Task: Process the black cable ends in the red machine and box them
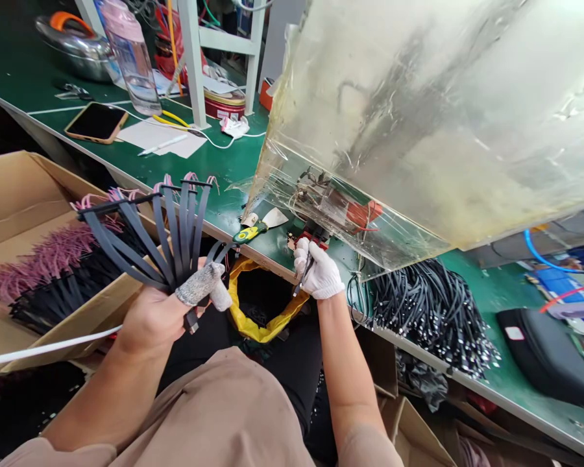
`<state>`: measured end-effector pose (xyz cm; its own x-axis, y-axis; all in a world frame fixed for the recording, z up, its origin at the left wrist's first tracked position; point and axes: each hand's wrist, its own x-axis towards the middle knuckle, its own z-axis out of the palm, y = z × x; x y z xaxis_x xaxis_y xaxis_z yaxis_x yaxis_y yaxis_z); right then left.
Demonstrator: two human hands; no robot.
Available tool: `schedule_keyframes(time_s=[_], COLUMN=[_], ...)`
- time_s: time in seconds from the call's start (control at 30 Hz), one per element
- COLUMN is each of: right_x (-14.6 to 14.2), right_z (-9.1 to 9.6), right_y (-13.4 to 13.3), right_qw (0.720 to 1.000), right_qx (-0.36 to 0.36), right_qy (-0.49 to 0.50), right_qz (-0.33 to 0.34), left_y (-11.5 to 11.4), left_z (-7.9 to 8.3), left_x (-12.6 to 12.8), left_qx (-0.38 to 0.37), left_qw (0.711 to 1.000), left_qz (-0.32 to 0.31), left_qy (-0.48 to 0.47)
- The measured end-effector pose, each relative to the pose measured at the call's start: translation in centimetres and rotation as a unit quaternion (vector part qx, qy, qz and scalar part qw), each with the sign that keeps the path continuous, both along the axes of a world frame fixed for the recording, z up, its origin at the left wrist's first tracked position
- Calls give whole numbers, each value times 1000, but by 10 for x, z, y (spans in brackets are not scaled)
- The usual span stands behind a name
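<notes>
My left hand (pixel 175 308), with grey fabric covers on some fingers, is closed around a fanned bunch of flat black cables (pixel 163 240). Pink wire ends stick up from the far side of the bunch. My right hand (pixel 316 269), in a white glove, pinches a dark cable (pixel 304 277) at the table edge, in front of a small red-and-black fixture (pixel 314 235). That fixture sits beneath a cloudy clear plastic shield (pixel 370 130), which partly hides it. A green-and-yellow-handled scraper (pixel 253 231) lies between my hands.
A yellow-rimmed bag (pixel 238 318) hangs open below the table edge. Left stands a cardboard box (pixel 92 305) of cables. On the green table (pixel 233 162) are a phone (pixel 96 122), a bottle (pixel 133 65), a heap of black cables (pixel 428 311) and a black case (pixel 549 353).
</notes>
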<state>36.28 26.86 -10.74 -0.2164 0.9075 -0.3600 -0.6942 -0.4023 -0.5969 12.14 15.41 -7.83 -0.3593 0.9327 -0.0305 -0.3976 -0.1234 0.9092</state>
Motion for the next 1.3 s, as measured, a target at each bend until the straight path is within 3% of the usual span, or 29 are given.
schedule_keyframes(time_s=[0.23, 0.47, 0.73, 0.83, 0.93, 1.0, 1.13, 1.3], right_x=[6, 13, 17, 18, 10, -2, -28, -45], right_z=[2, -2, 1, -24, -63, -85, -112, -137], right_y=[9, 12, 7, -17, -49, -67, -77, -62], right_qw=[997, 995, 994, 991, 953, 939, 981, 991], right_qx=[-77, -89, -91, -27, 7, 6, -45, -133], right_qy=[20, 38, 55, 34, 30, 52, 72, -13], right_qz=[-17, 16, 28, 126, 301, 340, 175, -8], left_y=[3, 2, -3, -9, -18, -25, -37, -42], left_z=[24, 26, 25, 12, -12, -32, -79, -121], left_x=[8, 8, 7, 5, 8, 13, 21, 20], left_qx=[-19, -6, -44, -67, -131, -165, -188, -225], left_qw=[999, 999, 997, 991, 967, 940, 896, 857], left_qz=[-21, -37, -66, -111, -212, -289, -374, -418], left_qy=[30, 35, 16, 17, 45, 75, 148, 201])
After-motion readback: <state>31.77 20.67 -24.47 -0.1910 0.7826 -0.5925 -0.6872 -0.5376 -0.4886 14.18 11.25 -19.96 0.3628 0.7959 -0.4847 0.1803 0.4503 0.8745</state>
